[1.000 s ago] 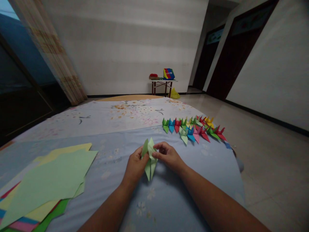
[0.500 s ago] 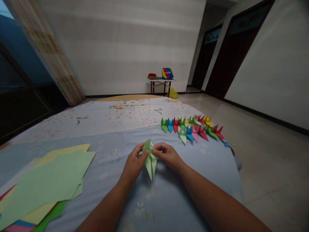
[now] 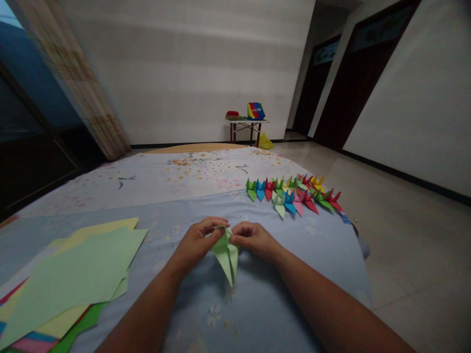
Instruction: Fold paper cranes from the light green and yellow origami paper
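Between my two hands is a pale green folded paper (image 3: 226, 255), its split, pointed end hanging down toward me. My left hand (image 3: 200, 240) pinches its upper left part, thumb in front and fingers curled over the top edge. On the upper right side, my right hand (image 3: 255, 238) grips the same paper between thumb and fingertips. The fingers hide much of the paper's top. Beyond my right hand, several folded paper cranes (image 3: 289, 202) in green, blue, red, pink and yellow stand in rows.
Coloured paper sheets (image 3: 79, 269) lie in a loose pile at the left. A blue flowered cloth (image 3: 162, 255) covers the near table, with a white flowered cloth (image 3: 154, 181) behind. Against the far wall stands a small table (image 3: 248, 122) with a colourful box (image 3: 255, 111) on it.
My left hand has shifted up and over the paper's top edge, and the paper has tilted and opened wider, its point now lower. My right hand keeps its pinch.
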Motion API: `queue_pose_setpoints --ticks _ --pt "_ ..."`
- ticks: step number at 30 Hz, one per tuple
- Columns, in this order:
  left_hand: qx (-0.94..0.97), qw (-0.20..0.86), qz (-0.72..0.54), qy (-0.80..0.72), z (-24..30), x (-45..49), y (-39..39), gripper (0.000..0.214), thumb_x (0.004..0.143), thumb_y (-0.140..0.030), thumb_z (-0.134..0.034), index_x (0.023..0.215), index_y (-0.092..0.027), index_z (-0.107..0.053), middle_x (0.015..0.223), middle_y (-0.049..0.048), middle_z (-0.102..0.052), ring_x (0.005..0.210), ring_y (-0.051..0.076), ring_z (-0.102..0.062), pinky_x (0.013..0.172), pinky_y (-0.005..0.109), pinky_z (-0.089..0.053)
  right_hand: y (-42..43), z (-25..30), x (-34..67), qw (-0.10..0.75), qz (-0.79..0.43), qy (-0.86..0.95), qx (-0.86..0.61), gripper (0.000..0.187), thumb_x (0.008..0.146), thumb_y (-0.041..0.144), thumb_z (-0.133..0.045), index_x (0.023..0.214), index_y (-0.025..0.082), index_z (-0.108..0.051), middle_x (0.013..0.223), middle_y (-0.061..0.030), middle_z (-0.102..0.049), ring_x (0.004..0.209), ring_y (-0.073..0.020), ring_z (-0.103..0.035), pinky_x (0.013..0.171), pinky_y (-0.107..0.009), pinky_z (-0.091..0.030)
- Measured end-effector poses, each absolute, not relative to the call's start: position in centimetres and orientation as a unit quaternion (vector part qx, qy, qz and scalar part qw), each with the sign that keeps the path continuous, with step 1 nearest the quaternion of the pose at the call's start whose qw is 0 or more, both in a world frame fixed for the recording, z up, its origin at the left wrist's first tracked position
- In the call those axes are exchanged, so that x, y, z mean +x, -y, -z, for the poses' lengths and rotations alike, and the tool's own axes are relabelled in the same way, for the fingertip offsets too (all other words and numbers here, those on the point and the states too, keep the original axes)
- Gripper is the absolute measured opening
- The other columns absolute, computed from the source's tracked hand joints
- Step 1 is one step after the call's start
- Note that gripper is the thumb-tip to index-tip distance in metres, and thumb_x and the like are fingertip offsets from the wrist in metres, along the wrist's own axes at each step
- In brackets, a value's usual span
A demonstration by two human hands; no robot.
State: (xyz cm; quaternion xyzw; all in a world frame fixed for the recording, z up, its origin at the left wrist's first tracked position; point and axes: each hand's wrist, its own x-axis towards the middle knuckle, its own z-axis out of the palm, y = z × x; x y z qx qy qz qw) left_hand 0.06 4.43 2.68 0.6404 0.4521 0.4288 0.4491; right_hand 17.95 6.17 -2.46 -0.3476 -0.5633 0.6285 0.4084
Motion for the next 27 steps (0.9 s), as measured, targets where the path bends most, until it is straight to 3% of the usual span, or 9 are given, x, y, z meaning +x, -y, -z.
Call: queue_pose_setpoints --ticks 4,9,16,27 --pt "0.678 0.446 -0.386 -0.439 -3.2 -0.8 -4.4 0.018 0.071 -0.034 -0.063 0.078 -0.020 -0.071 0.083 0.0062 -0.068 0.083 0.022 -0.061 0.077 0.032 -0.047 -6.0 2.3 17.9 0.399 -0.645 0.558 -0.337 0.040 0.055 0.045 -0.077 0.071 0.014 -0.060 0.065 0.0019 -0.058 0.058 -0.0083 -0.049 0.059 -0.023 -0.037" --pt "0.710 0.463 -0.333 -0.412 -3.7 -1.7 -4.5 0.017 0.070 -0.033 -0.065 0.078 -0.020 -0.072 0.079 0.0056 -0.069 0.076 0.021 -0.061 0.072 0.029 -0.047 -6.0 2.1 17.9 0.382 -0.651 0.570 -0.324 0.039 0.054 0.044 -0.077 0.072 0.013 -0.061 0.065 0.0020 -0.058 0.059 -0.0080 -0.049 0.059 -0.022 -0.036" --pt "0.680 0.438 -0.371 -0.456 -2.7 -1.7 -5.0 0.017 0.068 -0.035 -0.065 0.071 -0.020 -0.072 0.073 0.0051 -0.070 0.073 0.021 -0.062 0.073 0.031 -0.048 -6.0 2.3 18.0 0.375 -0.637 0.586 -0.331 0.039 0.055 0.047 -0.076 0.069 0.014 -0.060 0.063 0.0028 -0.056 0.057 -0.0073 -0.047 0.055 -0.021 -0.035" --pt "0.678 0.388 -0.412 -0.468 -2.2 -1.6 -5.2 0.015 0.071 -0.034 -0.062 0.076 -0.021 -0.067 0.071 0.0015 -0.066 0.069 0.017 -0.059 0.066 0.026 -0.045 -6.0 2.2 18.0 0.376 -0.638 0.583 -0.334 0.034 0.059 0.041 -0.076 0.071 0.014 -0.061 0.062 0.0036 -0.056 0.055 -0.0065 -0.046 0.055 -0.021 -0.033"
